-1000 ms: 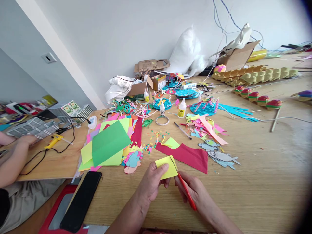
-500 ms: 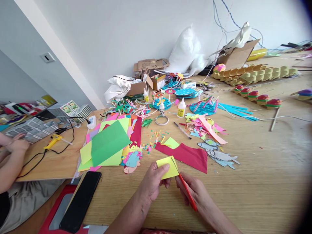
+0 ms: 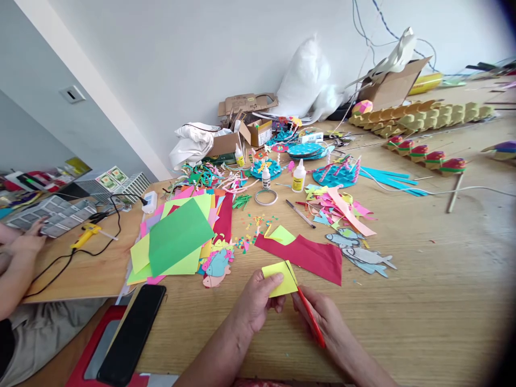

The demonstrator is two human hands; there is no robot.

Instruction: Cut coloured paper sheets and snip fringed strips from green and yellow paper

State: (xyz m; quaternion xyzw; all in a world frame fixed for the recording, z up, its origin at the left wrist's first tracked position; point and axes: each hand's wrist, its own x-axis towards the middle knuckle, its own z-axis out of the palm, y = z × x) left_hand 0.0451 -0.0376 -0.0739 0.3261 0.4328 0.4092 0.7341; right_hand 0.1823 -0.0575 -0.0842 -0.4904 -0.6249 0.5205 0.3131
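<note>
My left hand point(image 3: 262, 298) pinches a small square of yellow paper point(image 3: 279, 279), thumb on top and fingers beneath. In my right hand point(image 3: 318, 317) are red-handled scissors point(image 3: 311, 316), their dark blades lying at the right edge of the yellow paper. How far the blades are apart I cannot make out. Just beyond my hands lies a dark red paper piece point(image 3: 310, 260) with a light green scrap point(image 3: 282, 235) on it. Paper fish cutouts rest on both sides: a grey one point(image 3: 366, 256) at right and a blue one point(image 3: 219, 264) at left.
Coloured paper sheets point(image 3: 179, 236) are stacked at left, near a black phone point(image 3: 133, 333). A glue bottle point(image 3: 299, 176), tape roll point(image 3: 266, 197), pen point(image 3: 300, 213) and paper scraps point(image 3: 334, 207) lie farther back. Another person's hand point(image 3: 28, 242) is at far left by a yellow glue gun point(image 3: 86, 235).
The view has shifted slightly. My hands, the yellow paper and the scissors sit a little farther right in the picture, with the blades still at the paper's right edge.
</note>
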